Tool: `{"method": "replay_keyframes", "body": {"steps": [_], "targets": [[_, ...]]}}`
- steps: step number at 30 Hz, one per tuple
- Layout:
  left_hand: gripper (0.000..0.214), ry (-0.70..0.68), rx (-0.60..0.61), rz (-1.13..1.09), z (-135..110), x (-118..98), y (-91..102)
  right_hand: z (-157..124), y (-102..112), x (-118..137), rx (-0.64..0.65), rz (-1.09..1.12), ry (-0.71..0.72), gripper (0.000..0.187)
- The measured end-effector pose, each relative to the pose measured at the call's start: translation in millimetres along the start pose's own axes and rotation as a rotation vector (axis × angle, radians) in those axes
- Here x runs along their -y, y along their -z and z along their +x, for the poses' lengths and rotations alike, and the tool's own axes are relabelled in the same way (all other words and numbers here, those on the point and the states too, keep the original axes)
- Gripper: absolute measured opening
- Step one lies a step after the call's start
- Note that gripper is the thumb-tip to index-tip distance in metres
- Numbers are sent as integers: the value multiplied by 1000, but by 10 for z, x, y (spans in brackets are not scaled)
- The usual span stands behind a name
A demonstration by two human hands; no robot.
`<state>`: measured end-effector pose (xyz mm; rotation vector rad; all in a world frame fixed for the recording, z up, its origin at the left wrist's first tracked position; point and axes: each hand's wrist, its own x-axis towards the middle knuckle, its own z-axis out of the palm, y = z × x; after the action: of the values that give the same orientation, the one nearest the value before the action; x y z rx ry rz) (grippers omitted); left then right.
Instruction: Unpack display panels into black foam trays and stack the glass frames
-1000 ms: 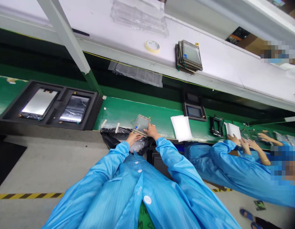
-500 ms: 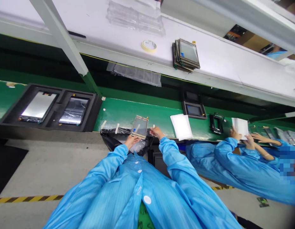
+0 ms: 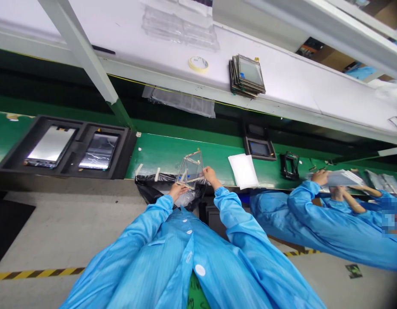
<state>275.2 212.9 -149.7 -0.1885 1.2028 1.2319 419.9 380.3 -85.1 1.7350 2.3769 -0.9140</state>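
A thin glass touch panel (image 3: 189, 171) with a gold-coloured rim is held over the near edge of the green bench (image 3: 160, 152). My left hand (image 3: 177, 190) pinches its lower left corner. My right hand (image 3: 210, 174) grips its right edge, and a clear film or second sheet lifts away from the panel at the top. Both arms are in blue sleeves. Below my hands hangs a black bag (image 3: 153, 184) holding crumpled clear film.
A black tray (image 3: 12, 150) with two display modules lies at the left. White paper (image 3: 244, 171) and a small black tray (image 3: 259, 148) sit to the right. On the white shelf (image 3: 288, 81) are stacked panels (image 3: 246, 75) and a tape roll (image 3: 198, 64). Co-workers in blue (image 3: 327, 223) work at the right.
The panel rose off the bench into both hands, and a clear layer has come apart from it at the top. A co-worker lifted a white sheet.
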Motion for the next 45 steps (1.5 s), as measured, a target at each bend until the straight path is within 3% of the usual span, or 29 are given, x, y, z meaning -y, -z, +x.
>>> {"method": "replay_keyframes", "body": {"steps": [4, 7, 10, 13, 15, 17, 19, 22, 26, 31, 35, 39, 41, 45], "targets": [[29, 41, 61, -53, -10, -126, -158, -191, 19, 29, -79, 215, -50, 26], [43, 121, 155, -72, -166, -314, -192, -426, -86, 37, -100, 415, -66, 22], [56, 165, 429, -139, -409, -532, -119, -695, -227, 28, -54, 636, -47, 15], [49, 138, 606, -124, -617, -678, -18, -974, -283, 57, -80, 511, 27, 16], [51, 108, 552, -51, -707, -707, 35, -1146, -242, 133, -230, 311, 168, 23], [48, 87, 477, -4, -778, -697, 79, -1282, -163, 263, -317, 133, 395, 40], [41, 78, 443, 15, -857, -680, 122, -1367, -84, 430, -240, 9, 607, 46], [34, 82, 502, 20, -998, -684, 195, -1411, -19, 670, -61, -98, 757, 37], [30, 71, 534, 14, -1156, -727, 297, -1478, -28, 860, -1, -189, 860, 13], [32, 52, 519, -3, -1244, -763, 408, -1632, -112, 982, -40, -232, 925, 26], [37, 17, 526, 52, -1281, -804, 491, -1667, -239, 1080, -47, -301, 951, 17], [39, -15, 448, 122, -1348, -861, 595, -1721, -373, 1165, -86, -383, 992, 22], [39, -40, 490, 151, -1418, -891, 662, -1762, -412, 1197, -96, -368, 961, 22], [85, -37, 685, 201, -1582, -944, 793, -1824, -441, 1269, -44, -294, 869, 19]]}}
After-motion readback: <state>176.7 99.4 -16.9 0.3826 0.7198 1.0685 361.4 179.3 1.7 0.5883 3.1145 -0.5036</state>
